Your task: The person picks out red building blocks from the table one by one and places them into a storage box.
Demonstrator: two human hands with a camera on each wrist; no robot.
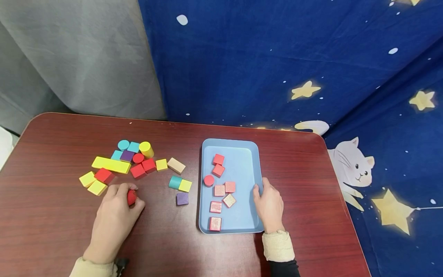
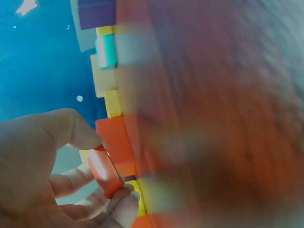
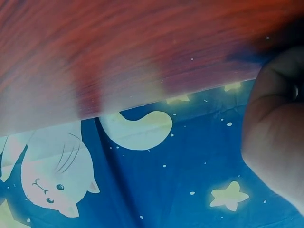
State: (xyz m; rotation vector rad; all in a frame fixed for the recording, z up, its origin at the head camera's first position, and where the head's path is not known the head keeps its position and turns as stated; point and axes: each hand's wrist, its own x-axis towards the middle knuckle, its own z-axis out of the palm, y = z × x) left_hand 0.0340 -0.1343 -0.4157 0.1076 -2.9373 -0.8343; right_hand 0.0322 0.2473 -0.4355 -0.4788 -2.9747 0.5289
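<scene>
My left hand point(image 1: 115, 215) pinches a small red block point(image 1: 132, 197) between thumb and fingers, just in front of a cluster of blocks. In the left wrist view the red block point(image 2: 104, 172) shows a shiny side, its ends at the fingertips. On the other side, my right hand point(image 1: 270, 204) grips the right rim of a blue tray point(image 1: 243, 219), thumb on the inner side and fingers outside. Inside the tray lie several red blocks point(image 1: 218, 170), a red round block point(image 1: 209, 181) and a pale-topped block point(image 1: 229, 200). The right wrist view shows only part of that hand point(image 3: 278, 128).
The cluster at left includes a long yellow block point(image 1: 110, 165), red cubes point(image 1: 138, 171) and a yellow cylinder point(image 1: 146, 150). Between it and the tray lie a wooden block point(image 1: 176, 165), a teal cylinder point(image 1: 175, 182) and a purple block point(image 1: 182, 199). Curtains hang behind the table point(image 1: 159, 246).
</scene>
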